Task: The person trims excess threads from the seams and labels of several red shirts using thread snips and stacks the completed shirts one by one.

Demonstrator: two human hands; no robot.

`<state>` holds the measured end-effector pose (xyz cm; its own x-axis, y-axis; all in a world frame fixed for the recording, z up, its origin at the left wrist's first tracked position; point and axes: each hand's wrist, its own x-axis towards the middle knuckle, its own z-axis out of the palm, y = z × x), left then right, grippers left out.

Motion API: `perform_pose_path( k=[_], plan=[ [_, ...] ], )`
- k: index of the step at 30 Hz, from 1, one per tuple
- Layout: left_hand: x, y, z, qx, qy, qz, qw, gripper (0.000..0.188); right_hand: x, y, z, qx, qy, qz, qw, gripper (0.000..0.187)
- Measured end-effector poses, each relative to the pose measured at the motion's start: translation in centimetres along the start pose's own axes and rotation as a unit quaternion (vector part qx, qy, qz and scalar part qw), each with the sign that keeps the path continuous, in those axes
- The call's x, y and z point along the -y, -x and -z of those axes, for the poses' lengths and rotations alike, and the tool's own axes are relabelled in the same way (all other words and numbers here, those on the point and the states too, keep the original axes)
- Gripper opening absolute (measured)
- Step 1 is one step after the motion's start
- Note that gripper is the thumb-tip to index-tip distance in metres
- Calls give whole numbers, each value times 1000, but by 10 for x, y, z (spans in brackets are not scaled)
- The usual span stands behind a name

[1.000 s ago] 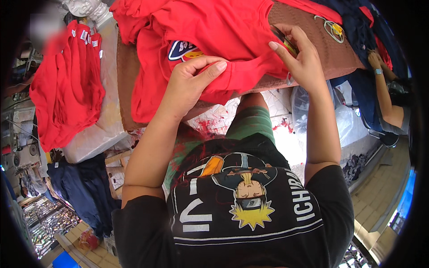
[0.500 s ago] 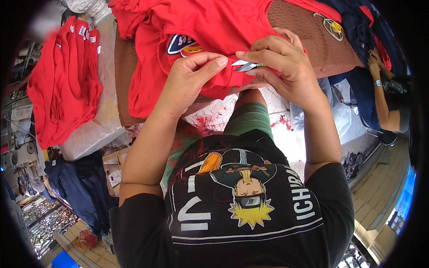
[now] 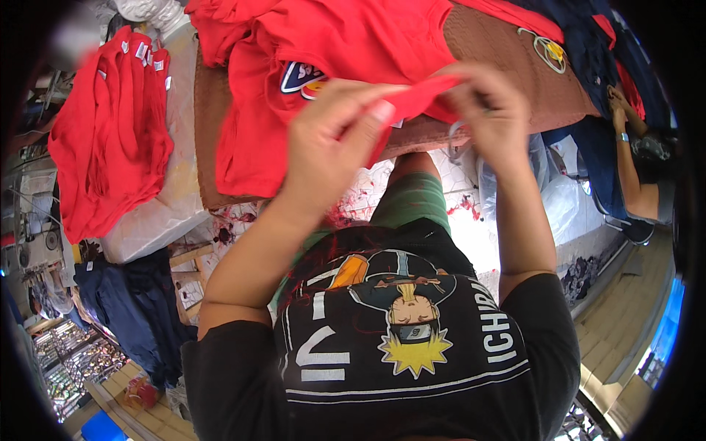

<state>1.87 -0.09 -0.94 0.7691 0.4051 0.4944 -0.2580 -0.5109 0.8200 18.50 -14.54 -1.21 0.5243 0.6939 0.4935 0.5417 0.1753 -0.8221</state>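
Red garment (image 3: 254, 140) is on the brown-covered counter (image 3: 500, 48), partly over the front edge, w/ one strip lifted btwn the hands. Badge (image 3: 300, 77) on it: dark blue, white rim, pale lettering, bit of yellow; lower part's behind the L hand (image 3: 331, 136), so can't make it all out. Small white tags (image 3: 141, 50) stick up along the red stack (image 3: 110, 140) at L; print's too tiny to read. Black tee (image 3: 412, 389) has white lettering + a cartoon figure w/ spiky yellow hair.

L hand: thumb & forefinger pinched on the strip. R hand (image 3: 491, 121): fingers curled at the strip's other end, but v. blurred; can't tell how far closed. Pale loop (image 3: 456, 143) hangs just below; unclear what it is. Co-worker's arm (image 3: 624, 147) is partly cut off, far R.

Counter's front edge runs just under the hands, above the lap. Some room R of the garment: brown cover shows as far as the yellow-white cord (image 3: 550, 53).
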Motion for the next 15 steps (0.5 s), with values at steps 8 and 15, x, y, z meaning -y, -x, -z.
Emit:
perform_pose_path(
  k=[8,15],
  plan=[
    [-3,36,-49,263,36,-163,950,18,-70,0,122,-351,55,-20,935,29],
    [45,-21,49,-44,-187,-78,978,22,-41,2,59,-193,124,-121,966,20]
  ],
)
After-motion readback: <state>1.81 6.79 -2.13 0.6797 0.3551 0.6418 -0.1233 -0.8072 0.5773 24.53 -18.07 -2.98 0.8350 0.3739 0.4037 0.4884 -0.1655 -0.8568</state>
